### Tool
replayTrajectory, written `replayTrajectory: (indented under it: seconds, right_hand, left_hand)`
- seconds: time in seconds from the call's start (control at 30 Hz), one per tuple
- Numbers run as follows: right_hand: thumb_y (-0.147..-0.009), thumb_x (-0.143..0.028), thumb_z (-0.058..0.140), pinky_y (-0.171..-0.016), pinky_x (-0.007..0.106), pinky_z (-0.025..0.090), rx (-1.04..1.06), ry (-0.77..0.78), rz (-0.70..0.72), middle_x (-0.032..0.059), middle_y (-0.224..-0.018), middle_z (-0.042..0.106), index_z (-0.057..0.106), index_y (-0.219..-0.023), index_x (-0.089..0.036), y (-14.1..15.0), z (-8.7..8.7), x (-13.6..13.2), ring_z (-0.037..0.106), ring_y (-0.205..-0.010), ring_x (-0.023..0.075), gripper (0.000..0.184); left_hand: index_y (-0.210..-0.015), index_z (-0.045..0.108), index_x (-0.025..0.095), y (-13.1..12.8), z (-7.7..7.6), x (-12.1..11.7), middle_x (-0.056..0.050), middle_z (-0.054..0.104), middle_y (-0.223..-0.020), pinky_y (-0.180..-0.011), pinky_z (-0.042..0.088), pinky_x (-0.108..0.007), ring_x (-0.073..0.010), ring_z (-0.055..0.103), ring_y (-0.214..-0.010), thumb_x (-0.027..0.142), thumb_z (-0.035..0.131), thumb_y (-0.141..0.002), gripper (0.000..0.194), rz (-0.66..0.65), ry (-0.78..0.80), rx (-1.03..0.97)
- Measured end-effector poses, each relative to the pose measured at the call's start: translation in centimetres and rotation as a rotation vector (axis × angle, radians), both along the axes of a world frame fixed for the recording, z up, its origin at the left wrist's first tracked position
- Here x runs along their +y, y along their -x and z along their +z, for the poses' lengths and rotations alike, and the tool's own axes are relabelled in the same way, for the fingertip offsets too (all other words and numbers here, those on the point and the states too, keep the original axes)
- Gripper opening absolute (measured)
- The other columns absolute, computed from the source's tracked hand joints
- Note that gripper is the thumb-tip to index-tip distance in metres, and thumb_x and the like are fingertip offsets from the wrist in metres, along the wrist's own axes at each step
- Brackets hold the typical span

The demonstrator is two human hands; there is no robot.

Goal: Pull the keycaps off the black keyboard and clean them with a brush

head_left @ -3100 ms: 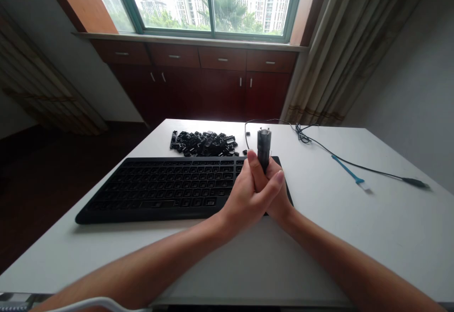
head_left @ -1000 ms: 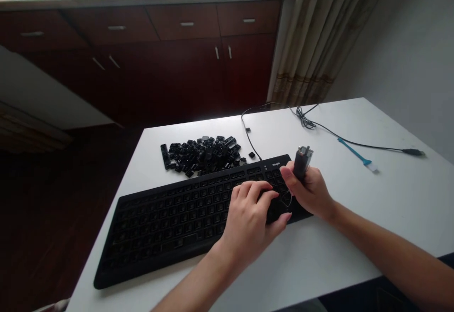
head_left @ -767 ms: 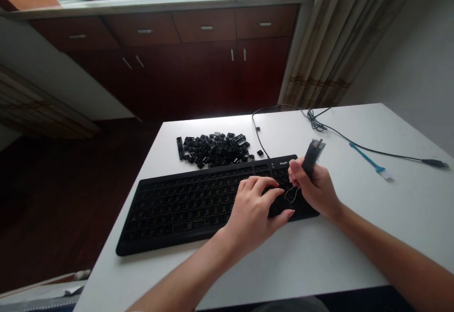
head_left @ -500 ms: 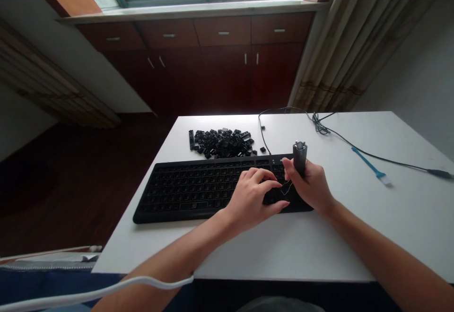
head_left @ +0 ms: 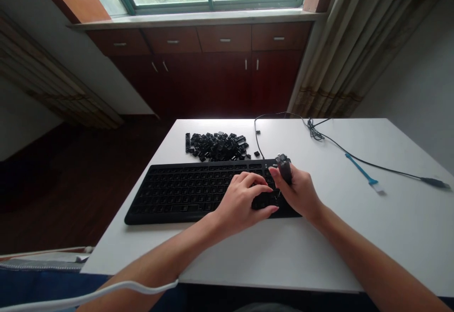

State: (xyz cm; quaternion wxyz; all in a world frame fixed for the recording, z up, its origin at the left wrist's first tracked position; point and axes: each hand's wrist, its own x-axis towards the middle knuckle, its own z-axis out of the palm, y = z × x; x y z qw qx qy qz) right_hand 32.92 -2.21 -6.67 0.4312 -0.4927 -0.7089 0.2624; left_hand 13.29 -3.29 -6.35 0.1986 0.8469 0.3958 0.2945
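Note:
A black keyboard [head_left: 193, 191] lies on the white table, its key sockets bare over most of its width. My right hand [head_left: 301, 191] is wrapped round the dark handle of a wire keycap puller [head_left: 283, 168] above the keyboard's right end. The handle tilts to the left, and its thin wires point down at the keys, partly hidden by my fingers. Resting on the keyboard just left of it, my left hand [head_left: 244, 198] has thumb and fingers apart around the number pad, holding nothing that I can see. Behind the keyboard is a heap of loose black keycaps [head_left: 216, 146].
Two single keycaps lie right of the heap, near the keyboard's cable [head_left: 256, 134]. That cable runs to a tied bundle [head_left: 315, 130] and a plug [head_left: 434, 182] at the right. A blue brush [head_left: 362, 170] lies on the table [head_left: 336, 255]. A white cord [head_left: 131, 286] crosses my left forearm.
The puller has come down and tilted leftward in my right hand, its wires now lower at the keys. My left hand keeps its spread pose. The whole view has shifted slightly.

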Motion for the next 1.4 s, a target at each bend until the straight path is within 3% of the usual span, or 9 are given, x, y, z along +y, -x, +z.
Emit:
replayTrajectory:
  seconds: [0.13,0.43,0.6,0.73,0.93,1.03,1.13,1.3,1.4]
  right_hand:
    - [-0.101,-0.038,0.056,-0.054,0.027,0.041,-0.014,0.001,0.015,-0.0021,-0.065,0.057,0.051,-0.079,-0.023,0.0,0.0,-0.2,0.05,-0.053,0.0124,0.027]
    - [-0.098,-0.02,0.056,-0.062,0.029,0.046,0.018,-0.051,0.289,0.0021,-0.082,0.063,0.054,-0.094,-0.023,-1.0,-0.8,0.5,0.058,-0.067,0.0153,0.006]
    - [-0.1,-0.032,0.057,-0.064,0.03,0.047,0.091,0.076,0.359,0.0021,-0.076,0.061,0.053,-0.083,-0.022,1.2,0.3,0.2,0.058,-0.067,0.0162,0.02]
    - [-0.103,-0.048,0.049,-0.06,0.029,0.045,0.293,0.287,0.21,-0.0013,-0.066,0.054,0.05,-0.078,-0.022,2.5,0.9,0.4,0.053,-0.06,0.0139,0.035]
    - [-0.097,-0.059,0.053,-0.049,0.027,0.038,0.411,0.446,0.193,-0.0037,-0.056,0.047,0.048,-0.073,-0.022,3.1,0.9,1.3,0.045,-0.051,0.0121,0.044]
    - [-0.098,-0.053,0.056,-0.052,0.027,0.041,0.369,0.33,0.121,-0.0015,-0.063,0.053,0.053,-0.08,-0.021,3.4,0.4,0.7,0.048,-0.055,0.0134,0.037]
    - [-0.099,-0.043,0.058,-0.066,0.03,0.048,0.19,0.205,0.269,0.0028,-0.079,0.064,0.056,-0.089,-0.021,3.7,0.2,-0.3,0.057,-0.068,0.0173,0.024]
    - [-0.099,-0.037,0.056,-0.059,0.029,0.046,0.135,0.151,0.287,0.0009,-0.071,0.062,0.053,-0.087,-0.022,4.1,0.3,-0.8,0.057,-0.061,0.0169,0.02]
    - [-0.096,-0.031,0.059,-0.057,0.027,0.045,0.114,0.114,0.317,-0.0005,-0.072,0.063,0.053,-0.088,-0.022,4.0,-0.1,-0.7,0.057,-0.06,0.0152,0.014]
  left_hand:
    - [-0.108,0.074,0.025,0.1,0.0,-0.1,-0.006,0.07,-0.112,-0.097,0.048,-0.045,-0.0247,0.062,-0.106,0.04,0.082,-0.08,0.033,-0.002,0.023,-0.008]
    - [-0.108,0.071,0.022,0.2,-0.1,-0.1,-0.005,0.069,-0.113,-0.097,0.049,-0.043,-0.024,0.06,-0.105,0.039,0.082,-0.081,0.034,0.002,0.018,-0.03]
    - [-0.088,0.062,0.019,0.3,-0.1,0.0,-0.006,0.067,-0.104,-0.092,0.051,-0.042,-0.0243,0.06,-0.099,0.04,0.08,-0.081,0.028,0.001,0.008,-0.011]
    - [-0.077,0.05,0.021,0.4,-0.1,0.1,-0.004,0.065,-0.099,-0.087,0.053,-0.04,-0.0233,0.059,-0.095,0.046,0.081,-0.08,0.039,0.007,0.014,-0.004]
    - [-0.116,0.05,0.02,0.3,-0.8,0.1,-0.012,0.061,-0.125,-0.105,0.049,-0.048,-0.0292,0.056,-0.123,0.043,0.086,-0.074,0.06,0.03,-0.027,-0.118]
    - [-0.144,0.032,0.016,0.4,-1.2,0.1,-0.019,0.051,-0.144,-0.113,0.045,-0.05,-0.0315,0.049,-0.136,0.041,0.084,-0.076,0.089,0.006,-0.037,-0.138]
    - [-0.153,0.022,0.012,0.7,-1.1,0.2,-0.025,0.044,-0.152,-0.117,0.041,-0.056,-0.0371,0.041,-0.145,0.036,0.081,-0.078,0.098,-0.113,-0.072,-0.016]
    - [-0.148,0.042,0.011,0.9,0.0,0.3,-0.024,0.048,-0.149,-0.113,0.046,-0.057,-0.043,0.043,-0.142,0.055,0.084,-0.067,0.101,-0.198,0.012,0.019]
    - [-0.116,0.069,0.018,0.7,0.5,0.4,-0.017,0.053,-0.146,-0.112,0.047,-0.054,-0.0393,0.049,-0.137,0.057,0.078,-0.077,0.057,-0.208,0.005,0.02]
